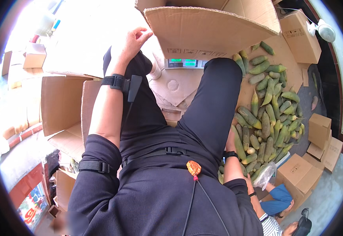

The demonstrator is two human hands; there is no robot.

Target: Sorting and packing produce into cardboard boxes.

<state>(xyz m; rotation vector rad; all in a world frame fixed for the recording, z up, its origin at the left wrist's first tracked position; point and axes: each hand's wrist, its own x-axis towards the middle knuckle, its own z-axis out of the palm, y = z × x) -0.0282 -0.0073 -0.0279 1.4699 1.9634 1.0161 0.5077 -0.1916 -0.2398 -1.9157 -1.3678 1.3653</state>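
My left hand [134, 42] is beside the lower left edge of an open cardboard box [201, 32]. Its fingers are loosely curled with nothing seen in them; whether the thumb tip touches the box I cannot tell. The box is on a digital scale [201, 64], whose lit display shows below it, in front of my knees. On my right, a large heap of green radishes [267, 118] covers the floor. My right hand [231, 141] reaches down between my thigh and the heap. Its fingers are hidden behind the thigh, so any hold is unseen.
Another open carton [62, 103] stands to my left. Closed cartons [300, 35] and smaller boxes [319, 129] line the right side, near a small white fan [326, 30]. At lower right a co-worker [272, 225] sits beside the heap, close to a clear plastic bag [266, 175].
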